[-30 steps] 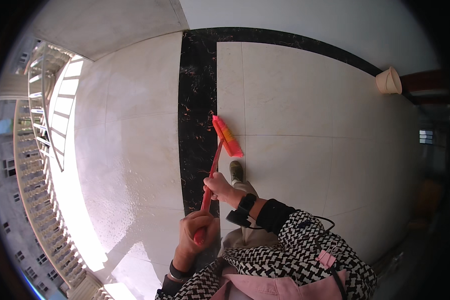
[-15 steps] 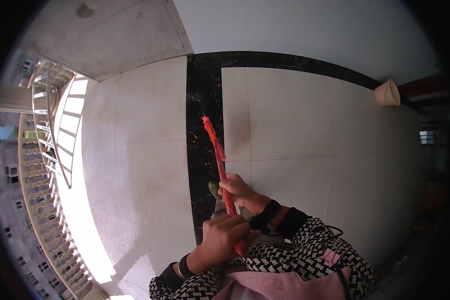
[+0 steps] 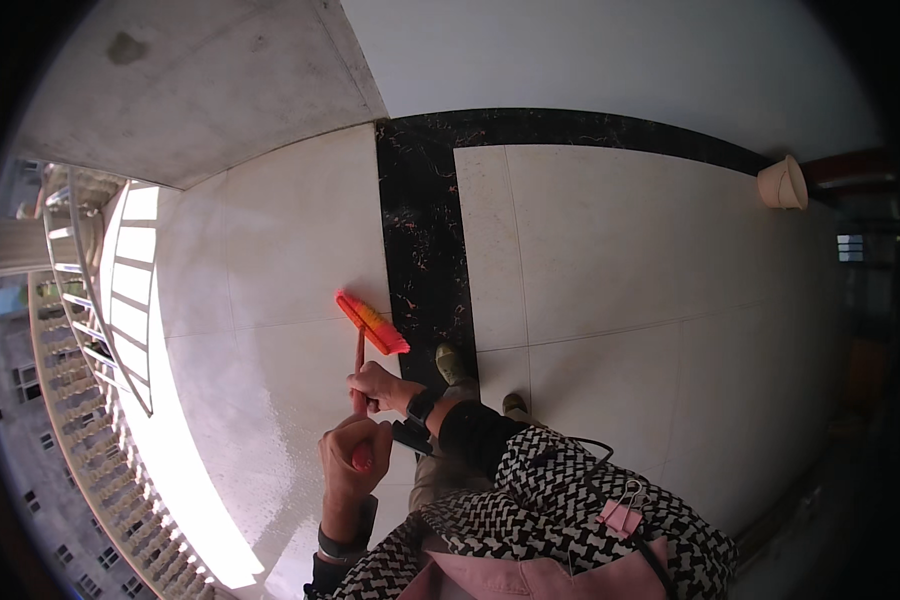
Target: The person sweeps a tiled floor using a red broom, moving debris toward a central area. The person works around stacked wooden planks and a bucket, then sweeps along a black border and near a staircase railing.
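A broom (image 3: pixel 373 322) with an orange, yellow and pink head points away from me over the pale tiles, just left of the black floor strip. Whether its bristles touch the floor I cannot tell. My left hand (image 3: pixel 353 445) is closed round the top of the red handle, whose rounded end shows at the fist. Farther down the handle, nearer the broom head, my right hand (image 3: pixel 375 387) grips it too.
A black marbled strip (image 3: pixel 420 240) crosses the tiled floor and runs along the wall. A pale bucket (image 3: pixel 782 184) stands by the wall at right. On the left are a metal ladder-like frame (image 3: pixel 95 300) and a balustrade (image 3: pixel 80 420). My shoes (image 3: pixel 452 362) are near the strip.
Both hands have moved left with the broom. Its head has swung from over the black strip to the tiles left of it and turned broadside. A second shoe now shows.
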Available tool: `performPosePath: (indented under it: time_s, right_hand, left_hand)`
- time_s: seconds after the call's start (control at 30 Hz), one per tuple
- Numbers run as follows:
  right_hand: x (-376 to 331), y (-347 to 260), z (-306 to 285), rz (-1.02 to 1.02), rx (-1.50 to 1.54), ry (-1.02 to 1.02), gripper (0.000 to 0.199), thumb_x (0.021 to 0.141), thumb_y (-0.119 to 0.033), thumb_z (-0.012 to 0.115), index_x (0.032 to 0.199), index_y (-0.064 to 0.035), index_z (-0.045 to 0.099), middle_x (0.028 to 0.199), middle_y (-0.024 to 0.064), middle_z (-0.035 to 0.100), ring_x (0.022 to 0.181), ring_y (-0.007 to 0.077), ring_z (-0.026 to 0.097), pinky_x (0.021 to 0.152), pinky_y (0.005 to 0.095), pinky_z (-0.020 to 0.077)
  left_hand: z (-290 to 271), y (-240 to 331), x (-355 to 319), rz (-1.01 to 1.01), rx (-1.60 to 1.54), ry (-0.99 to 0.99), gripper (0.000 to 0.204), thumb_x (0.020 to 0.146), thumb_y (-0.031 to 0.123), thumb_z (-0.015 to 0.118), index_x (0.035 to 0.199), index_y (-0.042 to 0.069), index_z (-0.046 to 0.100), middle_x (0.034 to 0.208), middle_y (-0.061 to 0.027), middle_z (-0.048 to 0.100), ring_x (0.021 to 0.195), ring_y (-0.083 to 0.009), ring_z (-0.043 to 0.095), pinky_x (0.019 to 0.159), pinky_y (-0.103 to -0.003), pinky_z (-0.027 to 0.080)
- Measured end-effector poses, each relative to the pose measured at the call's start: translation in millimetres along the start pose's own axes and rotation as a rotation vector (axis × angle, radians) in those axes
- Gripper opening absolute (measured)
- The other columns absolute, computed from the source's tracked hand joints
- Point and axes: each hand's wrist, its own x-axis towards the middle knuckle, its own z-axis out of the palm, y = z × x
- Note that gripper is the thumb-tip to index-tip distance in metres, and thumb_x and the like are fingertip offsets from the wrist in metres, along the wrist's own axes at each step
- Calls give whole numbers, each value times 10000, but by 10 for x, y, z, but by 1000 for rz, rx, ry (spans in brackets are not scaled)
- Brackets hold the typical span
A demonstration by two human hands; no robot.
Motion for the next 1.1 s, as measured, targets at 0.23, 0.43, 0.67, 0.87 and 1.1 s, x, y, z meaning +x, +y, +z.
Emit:
performPosePath:
  time_s: [0.23,0.43,0.67,0.87,1.1]
  right_hand:
    - [-611,-573,320,-864,-619,-296,216,836,-194,668,903,6,619,662,107,594,606,205,577,619,338,475]
    - [-1096,-1494,-405,-111,9,141,123,876,-62,545,990,-19,561,717,53,528,616,141,553,484,313,421]
    - [-2070,-2484,-2419,-598,343,744,77,874,-35,503,934,-58,460,672,79,536,491,181,512,412,343,407]
    - [-1636,-4003,-3746,-562,414,1011,128,844,40,450,924,-51,408,662,93,515,466,202,492,430,347,457]
    - [696,-4432,-2234,-39,-432,582,745,927,-96,539,1506,27,86,1009,285,662,794,358,717,586,474,573]
  left_hand:
    - [-310,517,567,256,256,80,198,777,239,790,693,121,655,799,-4,722,677,-247,680,570,-361,511]
    - [-301,1193,1111,668,51,-176,206,687,198,832,717,129,640,659,-15,564,625,-253,550,543,-375,464]
    - [868,1743,2500,856,-173,-365,271,793,270,792,686,107,604,766,0,614,741,-249,569,583,-344,501]
    - [1732,1620,4118,605,-554,-397,161,878,122,743,797,45,627,892,-104,654,702,-239,565,615,-334,469]
    - [720,749,3969,-75,-259,359,234,971,41,574,750,-25,536,813,-99,648,678,-163,568,625,-291,452]
